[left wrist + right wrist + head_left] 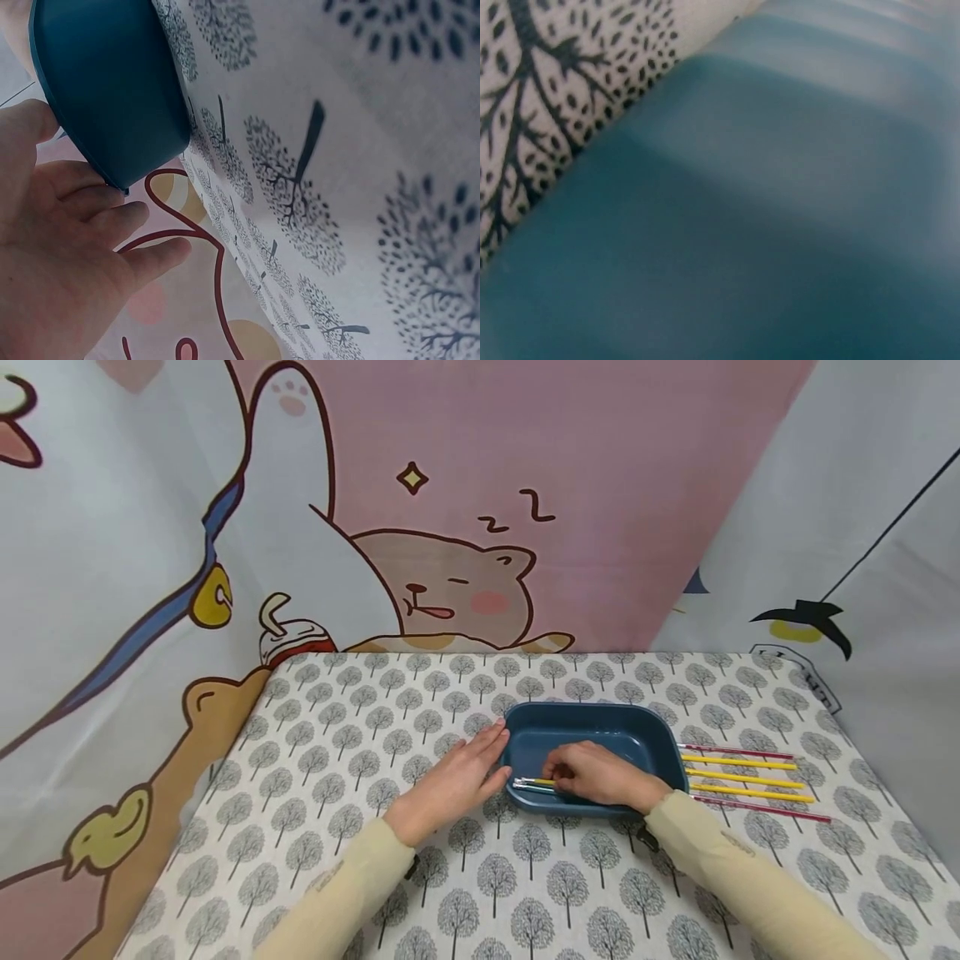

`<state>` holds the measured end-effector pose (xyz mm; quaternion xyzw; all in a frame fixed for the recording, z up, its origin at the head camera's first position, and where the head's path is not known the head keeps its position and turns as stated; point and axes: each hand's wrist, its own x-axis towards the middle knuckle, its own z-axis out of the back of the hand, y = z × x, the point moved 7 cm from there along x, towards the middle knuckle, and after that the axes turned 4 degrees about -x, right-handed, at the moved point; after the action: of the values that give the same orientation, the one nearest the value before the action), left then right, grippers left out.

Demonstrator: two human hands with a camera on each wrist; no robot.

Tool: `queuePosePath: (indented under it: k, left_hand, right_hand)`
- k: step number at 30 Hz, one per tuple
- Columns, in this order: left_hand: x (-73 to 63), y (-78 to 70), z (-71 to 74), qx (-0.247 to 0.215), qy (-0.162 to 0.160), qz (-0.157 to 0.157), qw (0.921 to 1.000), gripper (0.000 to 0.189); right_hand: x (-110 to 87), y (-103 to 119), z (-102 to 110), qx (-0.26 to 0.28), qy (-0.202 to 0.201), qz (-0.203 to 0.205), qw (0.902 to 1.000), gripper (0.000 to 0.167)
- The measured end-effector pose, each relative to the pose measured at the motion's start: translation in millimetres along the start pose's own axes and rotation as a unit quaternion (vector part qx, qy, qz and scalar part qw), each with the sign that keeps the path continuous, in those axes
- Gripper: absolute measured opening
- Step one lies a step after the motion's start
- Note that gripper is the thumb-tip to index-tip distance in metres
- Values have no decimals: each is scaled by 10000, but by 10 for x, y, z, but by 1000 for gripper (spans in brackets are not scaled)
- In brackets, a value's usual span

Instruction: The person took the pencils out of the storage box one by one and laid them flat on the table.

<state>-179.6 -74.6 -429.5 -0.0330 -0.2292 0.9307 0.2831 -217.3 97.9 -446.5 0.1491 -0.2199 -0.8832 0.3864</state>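
A dark blue rectangular tub [592, 714] stands on the table, right of centre. Beside its left end is my left hand [453, 785], its fingers extended and its thumb at the rim; the left wrist view shows these fingers [112, 214] along the tub's wall [112, 90]. My right hand [600, 774] reaches inside the tub, fingers curled down over several pencils [534, 786] lying along its front side. Their silvery ends poke out left of the fingers, while the rest is hidden under the hand. Tub wall [780, 187] fills most of the right wrist view.
To the tub's right, several yellow pencils [757, 784] and dark red pencils [765, 808] lie side by side on the tablecloth [360, 810], which is printed with grey trees. A cartoon curtain [622, 510] hangs behind the table.
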Motion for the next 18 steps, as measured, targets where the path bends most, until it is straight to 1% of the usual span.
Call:
queuePosePath:
  k: [7,18]
  left_hand:
    - [4,-13,18,106,-13,-61,9999,61]
    - [15,-5,-2,62,69,52,9999,64]
  right_hand:
    - [4,-12,6,84,11,-76,9999,13]
    - [-3,-2,16,72,-32,-36,10000,13]
